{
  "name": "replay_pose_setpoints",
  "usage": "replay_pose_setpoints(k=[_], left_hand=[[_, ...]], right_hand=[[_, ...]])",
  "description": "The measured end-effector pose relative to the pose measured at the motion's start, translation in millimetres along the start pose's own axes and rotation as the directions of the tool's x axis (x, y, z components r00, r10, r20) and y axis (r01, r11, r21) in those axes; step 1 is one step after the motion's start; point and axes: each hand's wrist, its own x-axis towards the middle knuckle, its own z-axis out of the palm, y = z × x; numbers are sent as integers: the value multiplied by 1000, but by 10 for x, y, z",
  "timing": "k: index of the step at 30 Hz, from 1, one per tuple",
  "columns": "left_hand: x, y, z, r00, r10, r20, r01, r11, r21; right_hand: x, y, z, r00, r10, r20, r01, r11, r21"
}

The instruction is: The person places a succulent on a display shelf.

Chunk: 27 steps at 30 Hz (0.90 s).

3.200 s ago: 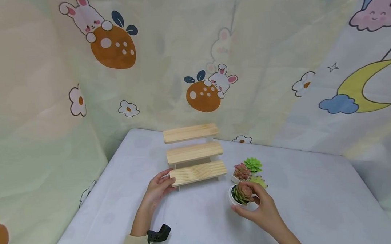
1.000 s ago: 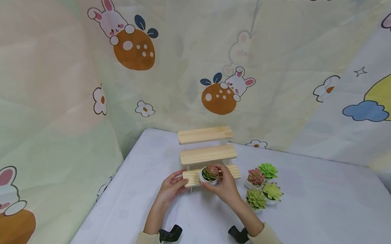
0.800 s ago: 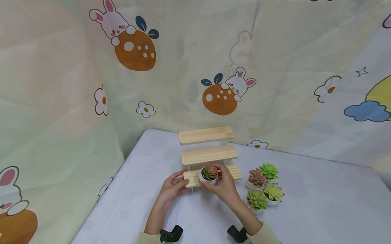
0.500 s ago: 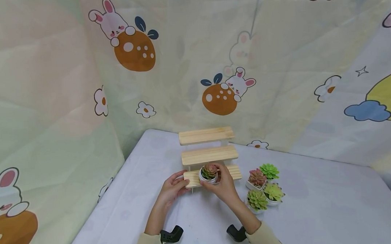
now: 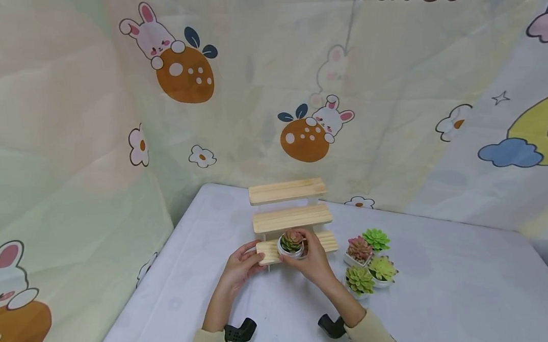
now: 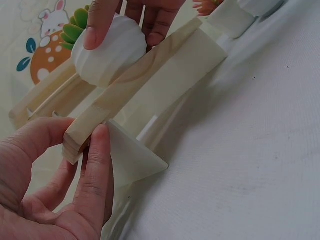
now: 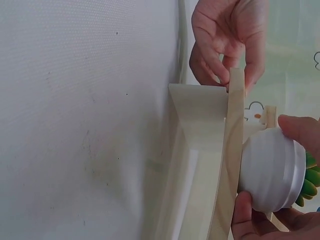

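A three-tier stand with pale wooden boards stands on the table; its lowest board (image 5: 326,241) is nearest me. My left hand (image 5: 241,264) pinches the left end of that board, thumb on top and fingers underneath, as the left wrist view shows. My right hand (image 5: 313,258) grips a potted succulent (image 5: 292,241) with reddish and green leaves. Its ribbed white pot (image 7: 272,170) sits upright against the lowest board, left of the board's middle, thumb and fingers around its sides. The middle board (image 5: 292,218) and top board (image 5: 287,191) carry nothing.
Several other potted succulents stand grouped right of the stand: a reddish one (image 5: 360,249), a bright green one (image 5: 376,239) and yellow-green ones (image 5: 359,279). A white cloth (image 5: 444,286) covers the table. A printed curtain (image 5: 238,91) hangs behind and at the left.
From beside the other succulents, my right hand has brought the reddish-green succulent left onto the lowest board. Over the last second it barely shifts, slightly left. My left hand keeps its hold on the board.
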Motion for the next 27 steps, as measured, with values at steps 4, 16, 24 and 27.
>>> replay_pose_setpoints(k=[4,16,24,27], left_hand=[[-1,-11,7,1000,1,2,-1,1000,-5],[14,-40,-33,1000,15,20,-14,1000,-1],[18,-29,-19,1000,7,8,-7,1000,-3],[22,-24,-7,1000,3,-3,-3,1000,-3]], right_hand=[[-17,20,-20,1000,-17,1,17,999,-33],[-153,-24,-168,999,37,-9,-37,996,-76],[-263,-58,-312,997,48,-63,-50,998,-24],[-315,-64,-382,995,59,-85,-58,998,9]])
